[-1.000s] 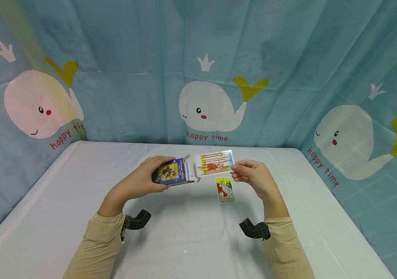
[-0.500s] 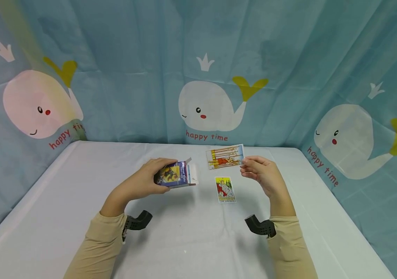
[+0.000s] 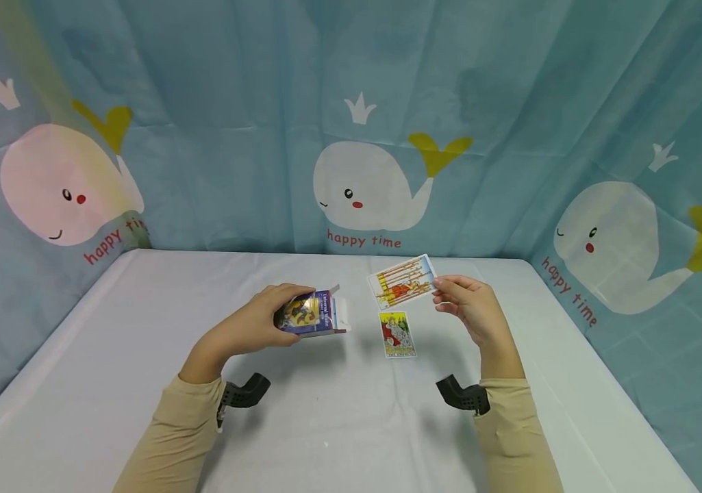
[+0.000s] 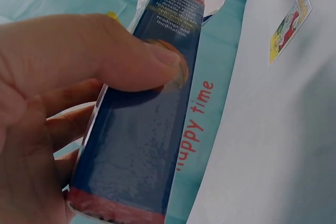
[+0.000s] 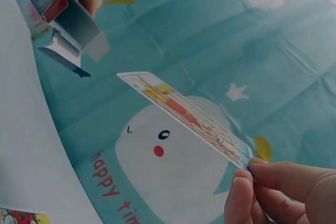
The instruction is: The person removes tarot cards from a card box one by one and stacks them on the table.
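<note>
A blue tarot card box [image 3: 310, 313] is gripped in my left hand [image 3: 252, 325], thumb along its narrow side and fingers behind. The box's open end faces right, and its flaps [image 5: 65, 53] stick out in the right wrist view. By its right end, a tarot card [image 3: 403, 281] printed with several long staffs is pinched between the thumb and fingertips of my right hand [image 3: 474, 308]. This card is held above the white table, tilted up to the right. Just below it in the head view, a second tarot card [image 3: 397, 335] with a red-robed figure lies face up.
The white-covered table [image 3: 326, 438] spreads under both arms. A blue curtain [image 3: 233, 185] with whale prints stands along its back and sides. Black wrist cameras [image 3: 246, 390] jut inward from both sleeves.
The right hand has drawn the staff card right, away from the box, and turned it to a steeper tilt. The left hand with the box has shifted slightly down.
</note>
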Motion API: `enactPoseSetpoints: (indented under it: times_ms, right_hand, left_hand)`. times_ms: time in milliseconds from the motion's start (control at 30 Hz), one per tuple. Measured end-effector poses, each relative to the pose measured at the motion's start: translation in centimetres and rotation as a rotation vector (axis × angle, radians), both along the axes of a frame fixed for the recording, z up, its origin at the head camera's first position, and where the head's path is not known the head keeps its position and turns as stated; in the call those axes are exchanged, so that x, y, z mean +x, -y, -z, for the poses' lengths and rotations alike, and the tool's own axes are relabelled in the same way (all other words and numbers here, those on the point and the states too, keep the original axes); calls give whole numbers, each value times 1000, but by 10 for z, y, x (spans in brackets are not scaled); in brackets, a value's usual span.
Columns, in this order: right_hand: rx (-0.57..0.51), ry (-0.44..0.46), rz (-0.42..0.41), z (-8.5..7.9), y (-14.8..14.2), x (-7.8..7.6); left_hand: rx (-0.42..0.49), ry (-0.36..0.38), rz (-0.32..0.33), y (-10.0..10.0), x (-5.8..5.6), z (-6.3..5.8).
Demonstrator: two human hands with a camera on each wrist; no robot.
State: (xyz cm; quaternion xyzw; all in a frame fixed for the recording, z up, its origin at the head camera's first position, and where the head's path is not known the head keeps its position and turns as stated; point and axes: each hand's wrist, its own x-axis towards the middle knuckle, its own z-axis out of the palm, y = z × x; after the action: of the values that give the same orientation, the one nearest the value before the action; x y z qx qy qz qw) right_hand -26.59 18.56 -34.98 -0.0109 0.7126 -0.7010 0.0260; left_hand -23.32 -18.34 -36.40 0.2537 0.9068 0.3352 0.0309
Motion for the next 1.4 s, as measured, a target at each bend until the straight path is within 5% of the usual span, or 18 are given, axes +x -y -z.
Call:
enactPoseSetpoints:
  times_ms: [567,1400]
  right_hand:
    - [133,7,23,24,-6,-15]
    - [462,-17,-142,37,-11,-55]
  left_hand:
    - [-28,40,-1,-3,2,1]
    - [-38,47,-3,-6,2,2]
